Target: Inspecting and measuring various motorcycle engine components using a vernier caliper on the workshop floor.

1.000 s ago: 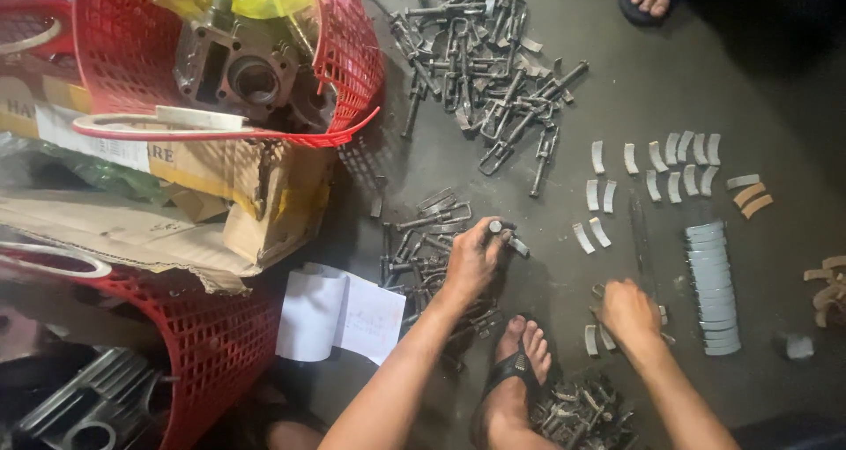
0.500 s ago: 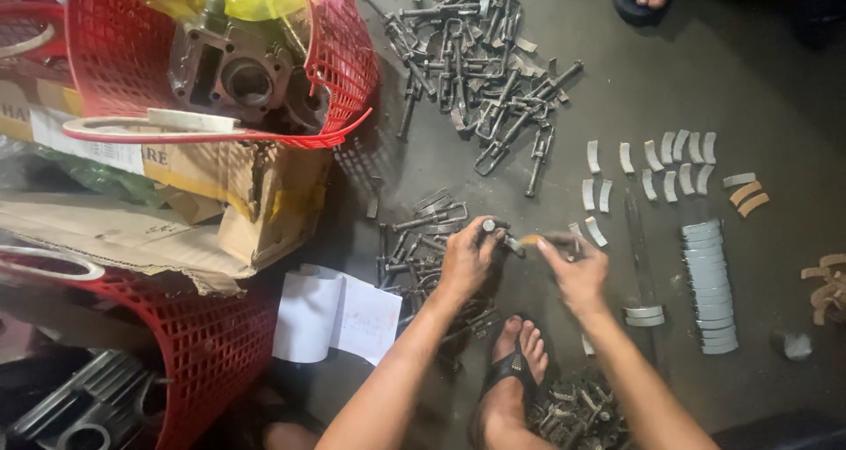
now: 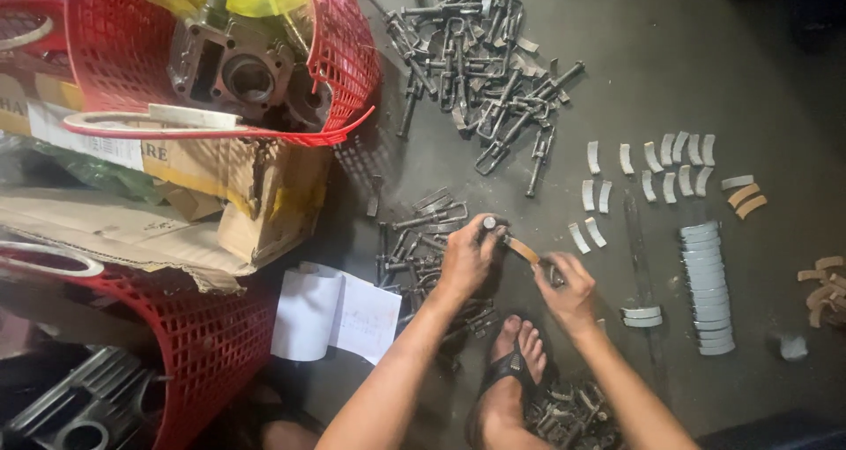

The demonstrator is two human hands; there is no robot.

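The left hand (image 3: 465, 260) gripped a small metal part (image 3: 487, 224) in closed fingers, just above the floor (image 3: 775, 89), while the right hand (image 3: 571, 290) pinched a curved brown strip (image 3: 523, 250) against it. The strip could have slipped or sprung loose, since only fingertips pressed it and the part had nothing to steady it. A dropped piece might have vanished among the loose metal brackets (image 3: 414, 238) beside the hands, or struck the sandalled foot (image 3: 511, 371) directly below. The joint between strip and part stayed hidden behind the knuckles, and the part's shape was too small to make out.
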